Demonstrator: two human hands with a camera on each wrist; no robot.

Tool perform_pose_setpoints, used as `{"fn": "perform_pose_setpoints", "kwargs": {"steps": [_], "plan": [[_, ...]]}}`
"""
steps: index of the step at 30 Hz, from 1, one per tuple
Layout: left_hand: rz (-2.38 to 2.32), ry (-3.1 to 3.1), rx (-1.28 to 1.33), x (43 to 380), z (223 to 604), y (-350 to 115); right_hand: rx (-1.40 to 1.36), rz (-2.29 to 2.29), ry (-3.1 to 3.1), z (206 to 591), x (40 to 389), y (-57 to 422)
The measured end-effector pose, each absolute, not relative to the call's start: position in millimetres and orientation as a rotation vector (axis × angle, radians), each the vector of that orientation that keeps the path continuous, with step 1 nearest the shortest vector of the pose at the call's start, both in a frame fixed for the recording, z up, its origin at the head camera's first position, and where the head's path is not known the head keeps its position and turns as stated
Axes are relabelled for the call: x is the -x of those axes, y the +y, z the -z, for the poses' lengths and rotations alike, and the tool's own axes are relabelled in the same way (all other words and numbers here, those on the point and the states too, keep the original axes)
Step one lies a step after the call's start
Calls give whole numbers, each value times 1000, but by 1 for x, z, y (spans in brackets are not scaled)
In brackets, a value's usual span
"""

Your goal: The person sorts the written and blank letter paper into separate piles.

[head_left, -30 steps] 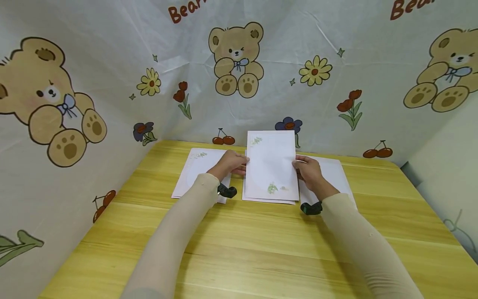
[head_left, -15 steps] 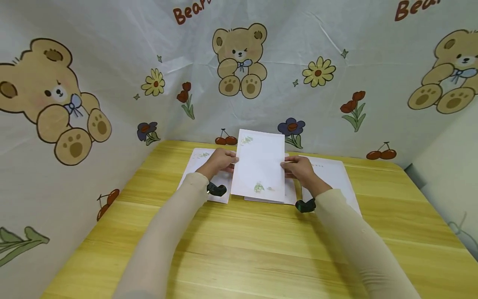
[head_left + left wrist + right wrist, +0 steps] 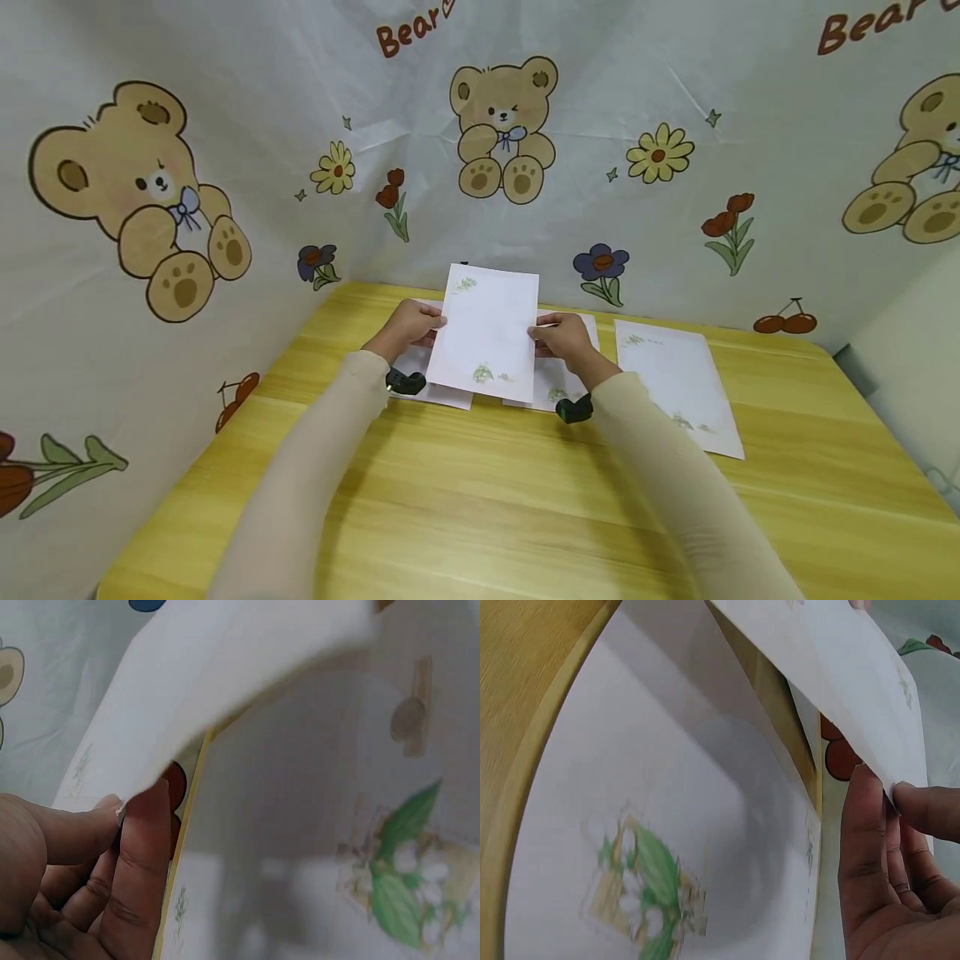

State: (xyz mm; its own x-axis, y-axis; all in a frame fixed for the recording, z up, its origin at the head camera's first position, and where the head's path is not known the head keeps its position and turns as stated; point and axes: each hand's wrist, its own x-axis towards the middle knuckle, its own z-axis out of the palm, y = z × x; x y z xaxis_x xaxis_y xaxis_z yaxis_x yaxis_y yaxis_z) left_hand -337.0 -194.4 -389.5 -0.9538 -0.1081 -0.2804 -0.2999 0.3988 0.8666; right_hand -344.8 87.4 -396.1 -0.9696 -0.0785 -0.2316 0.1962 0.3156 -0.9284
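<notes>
1. Far left, a pale cloth [image 3: 273, 158] printed with bears and flowers hangs at the side and carries on behind the wood-look table [image 3: 480, 517].
2. Then there's the left hand [image 3: 408, 325], thumb and forefinger pinching the near side edge of the held sheet (you can see the grip best from the left wrist). Its other fingers are bent loosely underneath, and a dark gadget [image 3: 406, 382] sits at the wrist.
3. The left sheet [image 3: 415, 358] lies on the table, mostly covered.
4. The held sheet [image 3: 486, 333] is up in the air, tilted, overlapping the left sheet and the middle one in the head view. It's white with little green sprigs at top left and along the bottom.
5. The middle sheet [image 3: 551, 379] lies flat, partly hidden.
6. The right hand [image 3: 566, 337] pinches the opposite edge, thumb against forefinger (same grip, basically), the rest curled below.
7. Last, the right sheet [image 3: 678, 383] lies on the table, a bit of it behind the right sleeve [image 3: 637, 417].
</notes>
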Motion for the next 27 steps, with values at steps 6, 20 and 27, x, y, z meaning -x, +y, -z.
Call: {"fn": "perform_pose_setpoints", "kwargs": {"steps": [6, 20, 27], "plan": [[-1575, 2502, 433, 331, 393, -219, -99, 1693, 2327, 398, 345, 61], [-1491, 2591, 547, 326, 406, -259, -36, 1658, 2281, 414, 342, 15], [-1511, 2584, 610, 325, 411, -263, -33, 1617, 2282, 417, 339, 8]]}}
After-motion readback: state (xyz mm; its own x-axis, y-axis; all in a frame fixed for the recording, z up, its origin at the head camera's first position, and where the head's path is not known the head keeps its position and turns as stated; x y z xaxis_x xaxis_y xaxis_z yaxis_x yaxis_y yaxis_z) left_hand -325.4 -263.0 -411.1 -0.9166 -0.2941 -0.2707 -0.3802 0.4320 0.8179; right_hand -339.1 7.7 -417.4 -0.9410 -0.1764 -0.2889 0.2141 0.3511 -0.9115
